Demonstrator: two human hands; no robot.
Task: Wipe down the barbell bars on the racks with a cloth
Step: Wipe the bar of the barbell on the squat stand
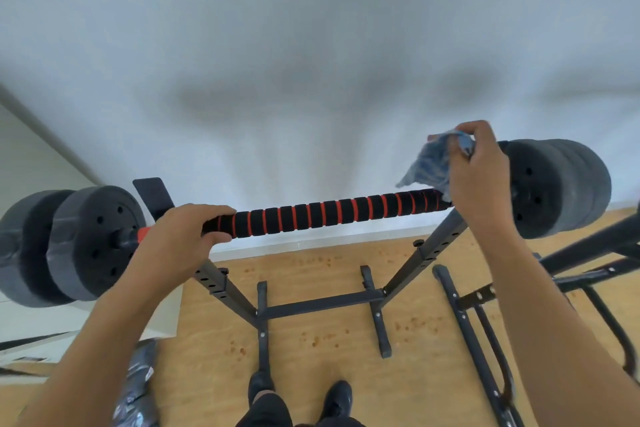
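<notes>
A barbell bar point(329, 213) with black foam grip and orange rings lies across a black rack point(322, 302). Dark weight plates sit at its left end point(90, 243) and right end point(554, 187). My left hand point(183, 239) grips the bar near its left end, fingers curled over the foam. My right hand point(481, 173) pinches a crumpled blue cloth point(433, 163) just above the bar's right end. The cloth's lower edge hangs close to the foam; contact cannot be told.
A white wall stands right behind the bar. The wooden floor point(311, 340) below holds the rack's feet, and my shoes point(336, 399) stand close to them. A second black frame point(491, 322) lies to the right. A dark wrapped bundle point(138, 388) sits at lower left.
</notes>
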